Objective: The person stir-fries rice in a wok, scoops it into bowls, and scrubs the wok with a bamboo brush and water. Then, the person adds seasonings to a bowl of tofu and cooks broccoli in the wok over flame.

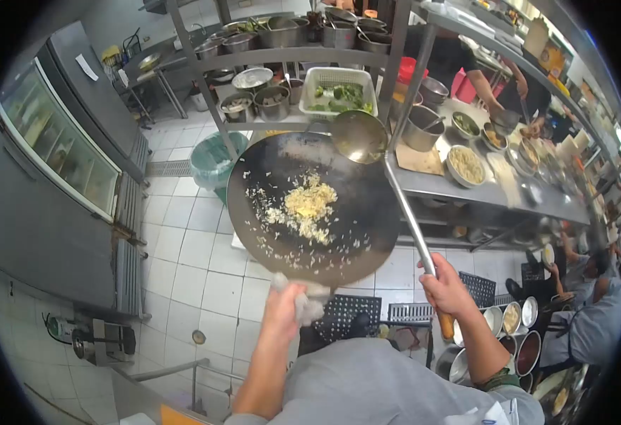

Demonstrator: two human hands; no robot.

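My left hand (pixel 284 312) is closed around a pale, crumpled cloth (pixel 309 309) at the near edge of a large dark wok (pixel 367 212). The wok is tilted, its inside facing me. Fried rice with yellow egg (pixel 310 202) lies in its middle, with loose grains scattered around. In my right hand (pixel 446 287) is the long metal handle of a ladle (pixel 359 137), its wooden end sticking out below my fist. The ladle's bowl is over the wok's far right rim, and I cannot see anything in it.
Beyond the wok stands a metal rack (pixel 293 55) with pots and a white basket of greens (pixel 339 92). A steel counter (pixel 431 185) at right carries bowls and noodles (pixel 466 164). Co-workers are at the right. A green bin (pixel 215 159) and a fridge (pixel 55 142) stand left.
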